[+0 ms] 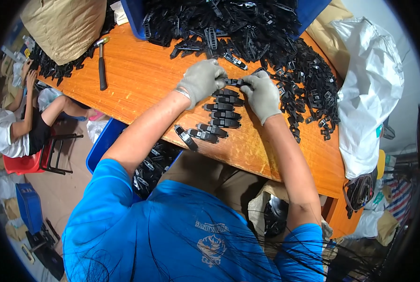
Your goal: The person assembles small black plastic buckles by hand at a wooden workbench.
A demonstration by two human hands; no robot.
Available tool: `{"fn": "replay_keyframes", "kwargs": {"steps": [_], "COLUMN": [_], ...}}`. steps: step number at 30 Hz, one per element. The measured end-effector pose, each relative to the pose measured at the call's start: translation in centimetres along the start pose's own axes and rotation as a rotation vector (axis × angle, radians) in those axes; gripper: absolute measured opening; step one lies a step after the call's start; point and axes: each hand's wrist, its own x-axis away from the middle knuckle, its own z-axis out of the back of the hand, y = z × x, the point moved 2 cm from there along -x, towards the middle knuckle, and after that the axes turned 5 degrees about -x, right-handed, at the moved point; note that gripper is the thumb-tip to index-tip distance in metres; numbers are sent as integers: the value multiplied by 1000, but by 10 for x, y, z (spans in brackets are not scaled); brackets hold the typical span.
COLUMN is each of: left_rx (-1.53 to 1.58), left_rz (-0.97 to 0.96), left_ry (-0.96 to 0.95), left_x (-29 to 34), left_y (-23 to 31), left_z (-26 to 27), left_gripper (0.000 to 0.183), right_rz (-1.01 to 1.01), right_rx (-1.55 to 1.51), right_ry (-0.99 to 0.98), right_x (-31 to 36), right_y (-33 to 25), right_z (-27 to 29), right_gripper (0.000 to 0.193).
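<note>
Both my hands wear grey gloves. My left hand [202, 81] and my right hand [263, 96] pinch opposite ends of a small black plastic buckle-like part [234, 82] above the wooden table. Its finer details are too small to make out. Just below it, several similar black parts [225, 115] lie side by side in a rough column toward the table's near edge, and one part [186, 137] is set at a slant at the lower left. Another finished-looking black part [235, 61] rests beyond my hands, beside the large heap.
A blue bin [134, 19] spills long black strips [219, 28] onto the table's far side. Small black pieces [313, 80] are heaped at right. A hammer [102, 66] lies at left. Another blue bin [107, 141] stands below the near edge. A seated person [19, 127] is at far left.
</note>
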Motion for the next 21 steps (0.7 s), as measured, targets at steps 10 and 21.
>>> {"fn": "replay_keyframes", "kwargs": {"steps": [10,21], "left_rx": [-32,269], "left_rz": [-22,-13], "left_ry": [62,-140], "left_x": [-1,6], "left_y": [4,-13], "left_z": [-6,3], "left_gripper": [11,30], "right_rz": [329,167], "right_rx": [30,-60], "right_ry": [-153,-264], "right_x": [-32,-10], "right_y": [15,0], "right_z": [7,5], "right_gripper": [9,21]}}
